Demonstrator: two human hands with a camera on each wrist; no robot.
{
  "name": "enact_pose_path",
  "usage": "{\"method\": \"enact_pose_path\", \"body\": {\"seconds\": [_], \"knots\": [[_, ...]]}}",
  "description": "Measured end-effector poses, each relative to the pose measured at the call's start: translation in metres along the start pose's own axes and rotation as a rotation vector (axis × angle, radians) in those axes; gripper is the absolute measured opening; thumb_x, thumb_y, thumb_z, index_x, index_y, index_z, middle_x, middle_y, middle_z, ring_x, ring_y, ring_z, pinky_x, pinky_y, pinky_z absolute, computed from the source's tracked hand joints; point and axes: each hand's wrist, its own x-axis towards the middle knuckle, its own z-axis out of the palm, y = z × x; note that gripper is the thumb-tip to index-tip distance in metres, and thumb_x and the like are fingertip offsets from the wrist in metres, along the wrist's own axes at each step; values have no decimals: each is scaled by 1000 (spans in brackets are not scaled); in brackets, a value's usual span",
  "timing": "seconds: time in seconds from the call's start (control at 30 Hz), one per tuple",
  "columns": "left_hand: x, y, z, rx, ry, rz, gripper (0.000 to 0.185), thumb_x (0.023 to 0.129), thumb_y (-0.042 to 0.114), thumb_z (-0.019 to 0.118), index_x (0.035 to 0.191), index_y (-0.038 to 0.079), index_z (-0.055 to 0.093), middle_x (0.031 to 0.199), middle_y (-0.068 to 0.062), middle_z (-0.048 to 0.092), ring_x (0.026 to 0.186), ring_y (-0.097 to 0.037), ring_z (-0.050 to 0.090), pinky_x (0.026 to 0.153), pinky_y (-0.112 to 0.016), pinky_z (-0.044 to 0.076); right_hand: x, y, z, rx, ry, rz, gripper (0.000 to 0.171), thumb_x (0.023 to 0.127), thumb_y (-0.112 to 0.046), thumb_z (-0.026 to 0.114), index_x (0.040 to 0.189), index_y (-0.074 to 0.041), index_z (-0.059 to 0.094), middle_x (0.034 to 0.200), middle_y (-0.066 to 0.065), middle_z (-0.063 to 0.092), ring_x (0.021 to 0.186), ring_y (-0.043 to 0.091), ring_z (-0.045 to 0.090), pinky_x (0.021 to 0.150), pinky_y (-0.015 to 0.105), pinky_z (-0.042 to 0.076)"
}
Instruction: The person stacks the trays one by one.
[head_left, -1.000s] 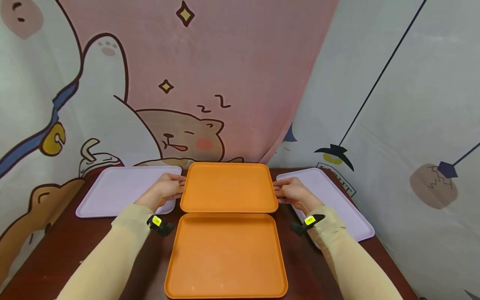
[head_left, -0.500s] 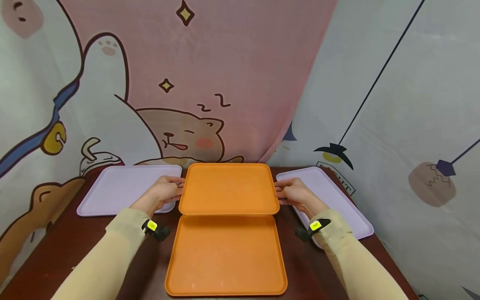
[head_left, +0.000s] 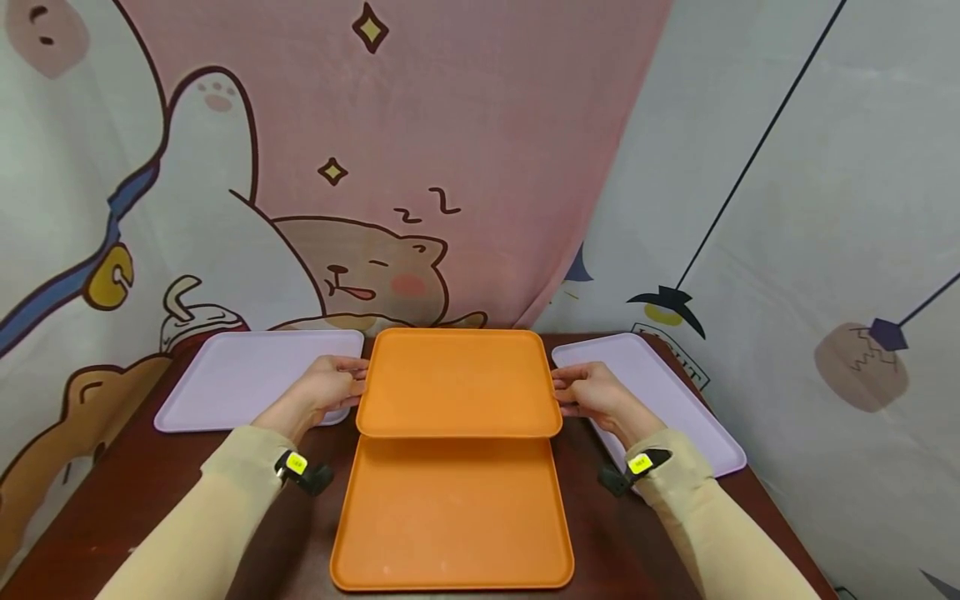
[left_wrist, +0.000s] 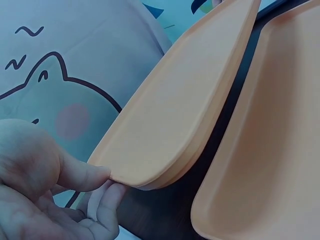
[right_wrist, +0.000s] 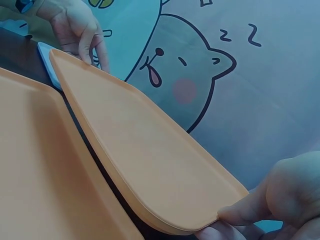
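1. The left hand (head_left: 322, 390) pinches the left rim of the upper orange tray (head_left: 457, 382); the left wrist view shows the thumb on top of the rim and the fingers curled beneath it.
2. The right hand (head_left: 592, 390) pinches the right rim of the same tray, thumb above and fingers below, as the right wrist view shows.
3. The upper orange tray is held off the tabletop (head_left: 135, 492), at about 12 o'clock from the person, roughly level in the head view.
4. Its near edge overlaps the far edge of the lower orange tray (head_left: 450, 517), with a dark gap showing between the two in both wrist views.
5. The lower orange tray lies flat on the tabletop at 6 o'clock from the held tray, close to the person.
6. A lilac tray (head_left: 247, 375) lies flat at 9 o'clock from the held tray, just behind the left hand.
7. A second lilac tray (head_left: 675, 400) lies at 3 o'clock, angled along the right side of the tabletop, partly under the right wrist.
8. Both forearms wear pale yellow sleeves (head_left: 217, 492), each wrist carrying a black band with a yellow tag (head_left: 296, 464).
9. A cloth backdrop (head_left: 375, 275) with cartoon animals hangs at 12 o'clock behind the tabletop.
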Motion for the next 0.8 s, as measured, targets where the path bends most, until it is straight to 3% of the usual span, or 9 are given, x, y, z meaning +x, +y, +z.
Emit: {"method": "enact_pose_path", "body": {"seconds": [0.2, 0.47, 0.8], "knots": [[-8, 1, 2, 1, -3, 14, 51, 101, -7, 57, 150, -15, 46, 142, -30, 57, 107, -22, 67, 98, -42, 57, -8, 0, 0, -14, -11, -13, 46, 98, 10, 61, 144, 16, 53, 120, 20, 70, 88, 16, 70, 72, 31, 63], [-17, 6, 8, -28, -26, 50, 51, 101, -8, 57, 150, -16, 44, 144, -32, 55, 111, -25, 67, 104, -50, 53, -18, 1, -6, -23, -2, -14, 45, 98, 10, 61, 142, 16, 55, 119, 21, 68, 89, 17, 69, 73, 32, 63], [-29, 4, 10, -52, -30, 41, 51, 101, -7, 58, 150, -15, 45, 141, -30, 57, 104, -19, 68, 94, -38, 59, -30, 5, -5, 11, -20, -15, 46, 97, 10, 62, 142, 17, 54, 119, 21, 67, 91, 18, 69, 74, 34, 63]]}}
